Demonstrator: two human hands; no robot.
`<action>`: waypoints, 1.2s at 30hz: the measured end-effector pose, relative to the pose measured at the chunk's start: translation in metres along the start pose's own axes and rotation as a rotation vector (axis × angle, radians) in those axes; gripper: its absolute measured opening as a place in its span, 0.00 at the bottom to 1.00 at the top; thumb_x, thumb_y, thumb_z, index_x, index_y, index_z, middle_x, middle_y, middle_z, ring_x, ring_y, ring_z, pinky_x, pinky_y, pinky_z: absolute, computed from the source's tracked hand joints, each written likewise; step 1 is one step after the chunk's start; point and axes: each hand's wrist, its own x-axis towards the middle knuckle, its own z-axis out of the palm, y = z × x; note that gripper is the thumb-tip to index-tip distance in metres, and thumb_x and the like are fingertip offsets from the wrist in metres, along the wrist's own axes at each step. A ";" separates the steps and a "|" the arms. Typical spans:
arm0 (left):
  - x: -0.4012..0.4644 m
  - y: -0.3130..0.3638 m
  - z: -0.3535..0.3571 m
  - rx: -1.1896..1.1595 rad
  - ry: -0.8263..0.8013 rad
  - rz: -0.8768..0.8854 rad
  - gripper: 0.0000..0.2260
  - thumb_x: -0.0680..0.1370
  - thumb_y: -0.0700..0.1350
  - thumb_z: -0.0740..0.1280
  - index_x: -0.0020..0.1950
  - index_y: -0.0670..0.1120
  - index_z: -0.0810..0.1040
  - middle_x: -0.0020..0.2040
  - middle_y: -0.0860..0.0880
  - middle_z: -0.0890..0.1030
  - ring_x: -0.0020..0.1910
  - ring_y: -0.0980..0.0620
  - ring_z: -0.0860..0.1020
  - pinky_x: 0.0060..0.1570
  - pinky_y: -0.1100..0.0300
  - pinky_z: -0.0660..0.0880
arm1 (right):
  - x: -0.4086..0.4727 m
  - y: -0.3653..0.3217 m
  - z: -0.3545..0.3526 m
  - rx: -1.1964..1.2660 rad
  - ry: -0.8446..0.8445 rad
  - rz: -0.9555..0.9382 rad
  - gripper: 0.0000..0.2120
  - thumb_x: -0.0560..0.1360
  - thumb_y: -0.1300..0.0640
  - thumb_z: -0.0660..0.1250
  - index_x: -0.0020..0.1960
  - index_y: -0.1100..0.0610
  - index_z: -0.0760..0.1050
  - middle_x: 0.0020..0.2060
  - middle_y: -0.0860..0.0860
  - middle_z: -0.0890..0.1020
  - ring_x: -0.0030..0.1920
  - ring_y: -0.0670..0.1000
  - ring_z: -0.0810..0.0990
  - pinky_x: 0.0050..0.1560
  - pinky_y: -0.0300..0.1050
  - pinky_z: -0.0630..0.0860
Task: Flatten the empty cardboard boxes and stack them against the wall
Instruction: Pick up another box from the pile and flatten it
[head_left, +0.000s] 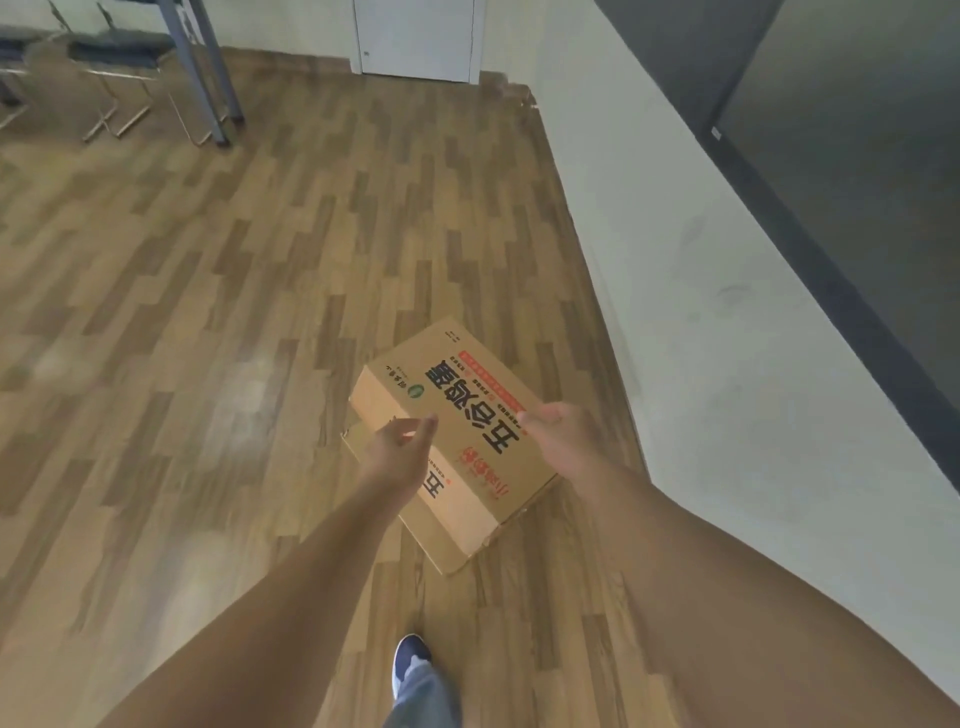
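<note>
A brown cardboard box (457, 415) with large black characters and a red strip lies tilted low over the wooden floor, close to the white wall (701, 322) on the right. A flap sticks out beneath it on the left and near sides. My left hand (400, 447) hovers at the box's left edge with its fingers spread and curled, holding nothing. My right hand (553, 431) is at the box's right edge with its fingers curled in. Whether it grips the edge or the box rests on the floor is unclear.
A white door (415, 36) stands in the far wall. Metal table legs (208, 73) and chairs (114, 57) stand at the far left. A dark panel (841, 135) runs along the upper right wall. My shoe (410, 662) is on the floor below the box.
</note>
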 end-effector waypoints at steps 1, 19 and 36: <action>0.018 0.000 0.004 0.005 0.007 -0.019 0.24 0.82 0.65 0.62 0.69 0.49 0.79 0.61 0.45 0.84 0.55 0.44 0.84 0.53 0.49 0.81 | 0.020 0.002 0.003 -0.003 -0.001 0.020 0.23 0.80 0.38 0.66 0.70 0.49 0.78 0.59 0.47 0.84 0.57 0.51 0.83 0.59 0.57 0.82; 0.302 -0.215 0.178 0.068 0.018 -0.251 0.20 0.84 0.59 0.64 0.68 0.48 0.82 0.62 0.46 0.84 0.62 0.45 0.81 0.64 0.49 0.76 | 0.334 0.291 0.196 0.325 -0.099 0.666 0.29 0.82 0.31 0.57 0.71 0.51 0.74 0.70 0.58 0.79 0.64 0.61 0.81 0.67 0.57 0.77; 0.395 -0.322 0.242 0.107 0.093 -0.184 0.26 0.79 0.66 0.65 0.77 0.67 0.67 0.73 0.49 0.70 0.64 0.48 0.75 0.69 0.45 0.73 | 0.397 0.431 0.338 1.213 0.075 0.780 0.23 0.86 0.39 0.51 0.54 0.52 0.79 0.39 0.52 0.88 0.36 0.53 0.89 0.34 0.51 0.84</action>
